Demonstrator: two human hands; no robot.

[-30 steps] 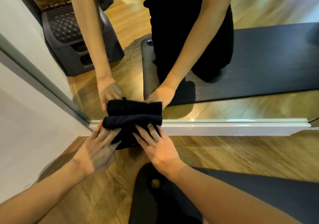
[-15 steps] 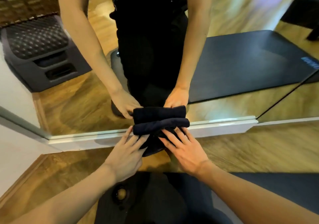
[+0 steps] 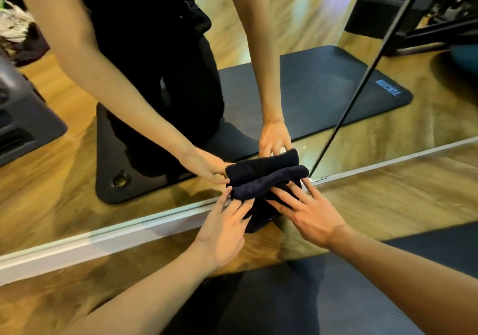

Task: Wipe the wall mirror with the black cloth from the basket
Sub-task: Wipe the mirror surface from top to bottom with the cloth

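Head view: a folded black cloth [image 3: 266,183] is pressed flat against the bottom edge of the wall mirror [image 3: 297,24], just above the white baseboard [image 3: 108,241]. The left hand [image 3: 222,231] is laid on the cloth's left part, fingers straight, grip released. The right hand [image 3: 307,213] is spread on its right part, fingers straight, grip likewise released. A dark exercise mat [image 3: 297,303] is seen near, on the wooden floor [image 3: 388,200]; both are reflected in the glass.

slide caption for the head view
Both hands press a black cloth against the mirror's bottom edge.
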